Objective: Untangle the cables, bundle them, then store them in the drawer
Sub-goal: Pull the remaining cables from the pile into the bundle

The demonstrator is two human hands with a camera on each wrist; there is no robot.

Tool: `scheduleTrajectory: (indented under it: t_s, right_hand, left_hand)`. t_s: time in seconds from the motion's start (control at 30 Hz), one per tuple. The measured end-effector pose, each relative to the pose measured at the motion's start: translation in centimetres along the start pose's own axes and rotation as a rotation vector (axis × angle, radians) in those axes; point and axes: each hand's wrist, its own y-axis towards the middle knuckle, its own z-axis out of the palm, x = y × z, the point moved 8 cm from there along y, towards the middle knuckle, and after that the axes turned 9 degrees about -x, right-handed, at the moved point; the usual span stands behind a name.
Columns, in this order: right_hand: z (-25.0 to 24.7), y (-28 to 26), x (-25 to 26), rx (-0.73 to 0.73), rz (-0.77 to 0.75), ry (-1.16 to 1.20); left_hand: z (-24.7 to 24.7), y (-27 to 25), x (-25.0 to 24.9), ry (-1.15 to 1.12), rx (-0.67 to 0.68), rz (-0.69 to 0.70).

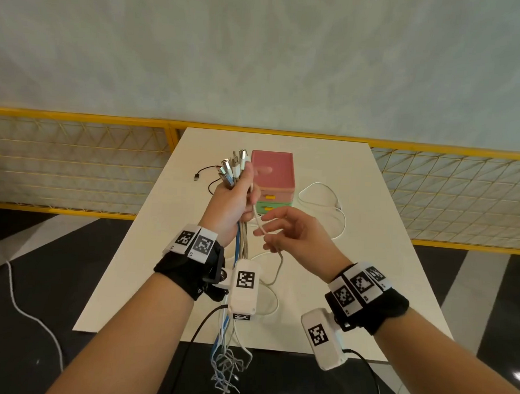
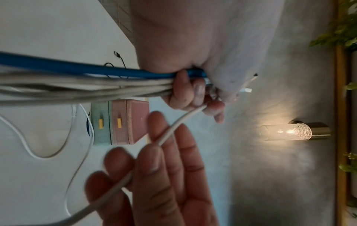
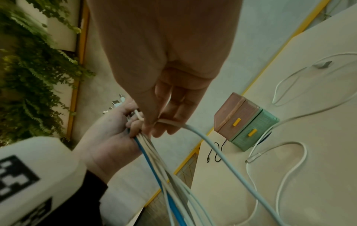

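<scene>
Several white and blue cables (image 1: 240, 241), metal plugs uppermost, are gripped in a bunch by the left hand (image 1: 232, 204) above the white bench (image 1: 369, 263). One white cable (image 1: 259, 222) is pinched by the right hand (image 1: 292, 237) just beside it. A small pink-and-green plastic drawer box (image 1: 276, 182) is seen behind, closed, with more loose white cable (image 1: 322, 197) lying beside it.

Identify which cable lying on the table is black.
The short black cable left of the pink and green drawer box; the cables lying right of it are white.
</scene>
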Motion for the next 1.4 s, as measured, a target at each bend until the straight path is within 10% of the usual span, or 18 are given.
scheduleTrajectory:
  t_s: [0.47,0.83,1.17,1.4]
  right_hand:
    - [-4.4,-2.1,-2.2,0.070,-0.006,-0.595]
    - [-4.3,-1.7,7.6,-0.086,-0.391,-0.699]
    - [-6.0,-3.3,6.4,-0.109,-0.244,-0.776]
    - [-1.9,-5.4,10.2,-0.045,-0.376,-0.731]
  left_hand:
    - [-2.9,-1.4,-8.3,-0.052,-0.029,0.204]
    - [3.7,-6.6,-1.9,0.749,0.451,0.048]
    - [-2.6,-5.5,-6.1,0.432,-0.223,0.348]
    - [2.4,-8.4,-4.8,0.696,0.193,0.394]
